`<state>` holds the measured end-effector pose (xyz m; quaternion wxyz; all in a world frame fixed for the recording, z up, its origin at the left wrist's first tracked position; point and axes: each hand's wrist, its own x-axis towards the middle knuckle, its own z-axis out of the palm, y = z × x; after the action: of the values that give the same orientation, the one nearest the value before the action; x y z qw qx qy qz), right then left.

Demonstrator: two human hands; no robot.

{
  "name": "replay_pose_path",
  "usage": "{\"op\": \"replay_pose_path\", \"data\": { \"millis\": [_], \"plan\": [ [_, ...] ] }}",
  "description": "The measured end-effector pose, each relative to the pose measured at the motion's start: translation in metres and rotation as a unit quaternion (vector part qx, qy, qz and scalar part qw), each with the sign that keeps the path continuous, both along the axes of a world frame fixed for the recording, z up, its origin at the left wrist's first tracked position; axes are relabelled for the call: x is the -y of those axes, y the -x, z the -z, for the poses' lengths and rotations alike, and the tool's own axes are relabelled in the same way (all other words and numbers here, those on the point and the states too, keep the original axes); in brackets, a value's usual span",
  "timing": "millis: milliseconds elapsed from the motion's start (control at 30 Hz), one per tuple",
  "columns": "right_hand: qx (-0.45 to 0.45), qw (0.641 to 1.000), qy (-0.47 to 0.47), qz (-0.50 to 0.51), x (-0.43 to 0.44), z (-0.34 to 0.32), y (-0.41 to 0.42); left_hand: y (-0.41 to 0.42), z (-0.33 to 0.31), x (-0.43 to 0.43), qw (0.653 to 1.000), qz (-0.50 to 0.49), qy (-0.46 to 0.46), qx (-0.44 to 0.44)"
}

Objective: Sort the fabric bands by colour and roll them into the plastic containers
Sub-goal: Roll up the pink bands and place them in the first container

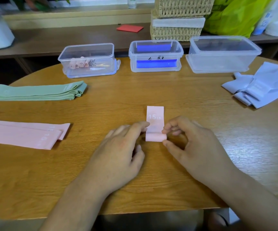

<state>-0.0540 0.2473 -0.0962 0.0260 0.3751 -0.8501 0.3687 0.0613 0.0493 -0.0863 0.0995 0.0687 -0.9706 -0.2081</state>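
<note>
Pink 15 LB band [155, 116] lies mid table [118, 97], its near end rolled up. Right hand [193, 144] pinches the roll's right end between thumb and forefinger; left hand [118, 147], fingers loosely extended, touches the band's left edge. Flat pink bands [23, 134] lie stacked at the left edge.

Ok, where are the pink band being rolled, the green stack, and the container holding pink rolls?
pink band [155, 116], head view, flat part by the print.
green stack [35, 91], head view, middle of the top band.
container [107, 61], head view, bare right part of its front wall.
</note>
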Motion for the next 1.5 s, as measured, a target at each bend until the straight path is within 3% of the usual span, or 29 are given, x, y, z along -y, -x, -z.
{"op": "replay_pose_path", "data": {
  "millis": [267,633,833,1167,1500],
  "plan": [
    [-0.017,1.0,-0.009,0.011,0.003,0.0,0.002,0.001,-0.001,0.002,0.998,0.053,0.018,-0.011],
    [-0.101,0.991,-0.081,-0.015,0.005,0.007,0.0,0.004,0.003,0.003,0.999,0.034,0.038,-0.003],
    [-0.134,0.984,-0.116,0.018,0.013,0.007,0.003,0.005,0.004,0.0,1.0,0.006,0.027,-0.008],
    [-0.082,0.994,-0.068,0.0,0.009,0.003,0.0,0.003,0.002,0.001,1.0,0.017,-0.001,-0.027],
    [-0.102,0.989,-0.103,0.009,0.001,0.002,-0.007,0.001,-0.001,0.001,0.998,0.045,-0.004,-0.041]
  ]
}}
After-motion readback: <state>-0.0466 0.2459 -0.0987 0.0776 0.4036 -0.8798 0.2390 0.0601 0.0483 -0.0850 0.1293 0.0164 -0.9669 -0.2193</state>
